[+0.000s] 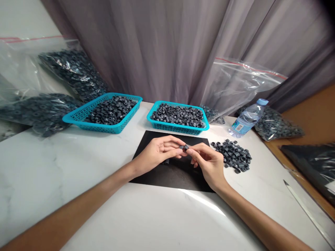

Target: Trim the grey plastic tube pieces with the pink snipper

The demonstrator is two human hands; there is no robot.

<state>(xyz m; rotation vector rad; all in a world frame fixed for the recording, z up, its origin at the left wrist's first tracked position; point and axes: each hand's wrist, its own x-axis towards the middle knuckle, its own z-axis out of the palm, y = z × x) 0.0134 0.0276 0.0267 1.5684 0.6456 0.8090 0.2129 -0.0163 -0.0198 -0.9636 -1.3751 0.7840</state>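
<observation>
My left hand [158, 151] and my right hand [210, 164] meet above a black mat [154, 176]. Between their fingertips are small dark grey plastic pieces. One piece [181, 147] is pinched by the left thumb and fingers. Another, with a hole facing me [186, 147], sits in the right thumb-and-finger pinch, close against the first; whether the two are joined I cannot tell. A few similar pieces [166, 161] lie on the mat, partly hidden below my left hand. To the right of my right hand, a loose heap of such pieces [234, 156] rests on the white table.
Behind the mat stand a left blue basket [96, 128] and a middle blue basket [178, 128], both holding many pieces. Bags of pieces [75, 75] lean at the left. A water bottle [247, 118], another bag [278, 123] and a white strip [306, 205] are at the right.
</observation>
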